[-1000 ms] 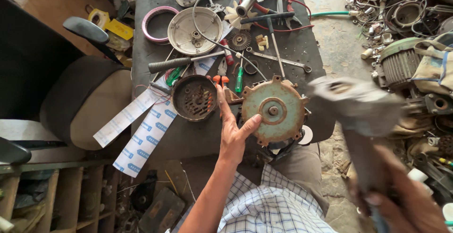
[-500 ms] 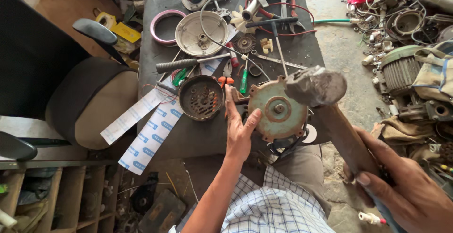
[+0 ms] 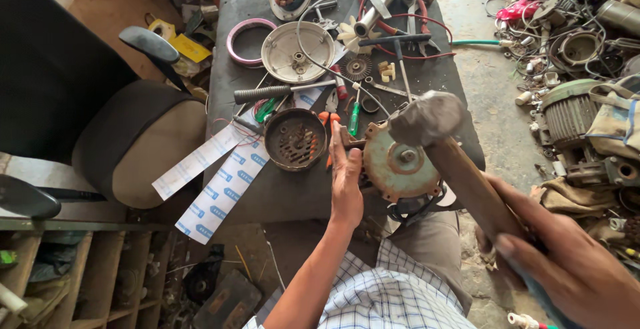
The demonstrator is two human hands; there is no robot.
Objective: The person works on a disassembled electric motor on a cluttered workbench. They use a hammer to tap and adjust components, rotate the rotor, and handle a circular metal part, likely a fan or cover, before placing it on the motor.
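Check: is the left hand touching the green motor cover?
Touching. Head view shows the left hand flat against the motor cover's left edge, no gap between them.

Bright, even daylight; soft shadows; near foreground blurred, perhaps by motion.

Only label-type stuff here is two long white strips [image 3: 212,184] with rows of small blue printed patches, hanging off the near-left edge of the dark bench [image 3: 280,189] and lying slantwise, one beside the other. Their upper ends tuck in under the round rusty housing [image 3: 295,139] and the tools next to it. There's also a flat yellow packet or card [image 3: 189,48] with a dark patch on it, sitting in the clutter off the bench's left side, just behind the chair's armrest [image 3: 148,41]; can't tell exactly what it is.
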